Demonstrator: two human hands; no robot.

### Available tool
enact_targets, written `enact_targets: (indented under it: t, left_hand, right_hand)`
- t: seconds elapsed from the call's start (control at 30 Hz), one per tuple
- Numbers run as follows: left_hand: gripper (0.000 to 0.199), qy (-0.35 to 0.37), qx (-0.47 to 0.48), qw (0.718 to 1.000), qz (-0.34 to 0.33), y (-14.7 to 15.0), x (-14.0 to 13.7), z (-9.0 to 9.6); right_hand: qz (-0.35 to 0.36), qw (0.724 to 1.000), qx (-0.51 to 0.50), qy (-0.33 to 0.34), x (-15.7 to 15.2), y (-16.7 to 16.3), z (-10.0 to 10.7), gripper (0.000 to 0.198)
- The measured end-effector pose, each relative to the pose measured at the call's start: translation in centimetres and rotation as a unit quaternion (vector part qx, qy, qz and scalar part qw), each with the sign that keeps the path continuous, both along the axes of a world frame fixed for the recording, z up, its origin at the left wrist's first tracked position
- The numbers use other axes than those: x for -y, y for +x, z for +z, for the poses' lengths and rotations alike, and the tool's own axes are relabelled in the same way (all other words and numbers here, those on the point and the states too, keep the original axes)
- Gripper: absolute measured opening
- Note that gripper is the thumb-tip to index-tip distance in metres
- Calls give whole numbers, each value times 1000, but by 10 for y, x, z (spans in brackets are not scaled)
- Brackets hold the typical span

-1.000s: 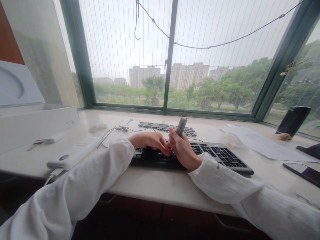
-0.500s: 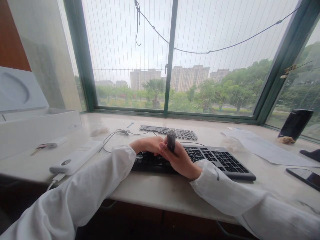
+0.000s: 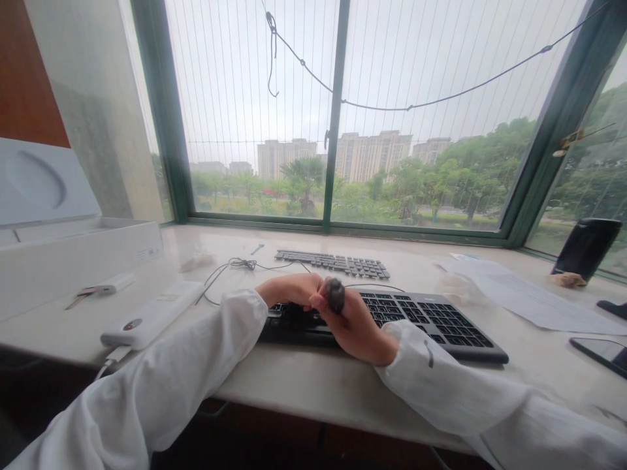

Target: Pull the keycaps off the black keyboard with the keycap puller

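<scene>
A black keyboard base [image 3: 443,320] with bare switch openings lies under both my hands. My right hand [image 3: 360,326] is closed around a dark-handled tool [image 3: 336,295], its rounded butt end facing me. The tool's working end is hidden below my fist. Touching or nearly touching it, my left hand [image 3: 291,289] bends over the left half of the keyboard base with its fingers curled in. What those fingers hold, if anything, is hidden. Behind my hands lies a panel of dark keycaps [image 3: 333,262], apart from the base.
A white power bank [image 3: 151,313] with a plugged-in cable, a small white device [image 3: 115,282] and an open white box [image 3: 83,251] are at left. Looped black cable [image 3: 242,264] lies behind my left hand. Paper sheets [image 3: 533,297], a phone [image 3: 600,352] and a dark upright object [image 3: 585,248] are at right.
The tool's handle has tilted, so its butt end now points more towards me and sits lower. Both hands stay at the same spot on the keyboard base. The view has shifted slightly.
</scene>
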State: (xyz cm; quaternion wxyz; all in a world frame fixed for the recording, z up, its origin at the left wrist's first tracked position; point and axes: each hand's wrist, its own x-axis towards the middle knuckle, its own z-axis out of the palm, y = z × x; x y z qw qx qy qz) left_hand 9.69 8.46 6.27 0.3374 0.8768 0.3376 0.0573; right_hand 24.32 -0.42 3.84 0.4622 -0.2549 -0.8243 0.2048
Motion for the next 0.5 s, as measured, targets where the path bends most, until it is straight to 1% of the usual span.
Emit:
enact_targets:
  t: [0.07,0.13,0.17,0.23,0.37,0.5]
  left_hand:
    - [9,-18,10,1000,-12,-1,-1,-1]
    - [9,-14,20,999,-32,-2,-2,-1]
    - [8,-7,26,999,-44,-3,-2,-1]
    - [12,9,39,997,-65,-3,-3,-1]
    - [13,19,46,995,-82,-3,-4,-2]
    - [24,41,47,996,-67,-1,-1,-4]
  right_hand:
    - [31,998,39,31,2,0,-2,9]
    - [18,998,40,49,3,-1,-2,13]
    - [-5,998,25,50,3,-2,-1,14]
    - [-45,998,3,43,2,-3,0,18]
    - [-45,999,0,28,0,-2,2,20]
    - [-45,998,-39,23,-2,-1,3,21]
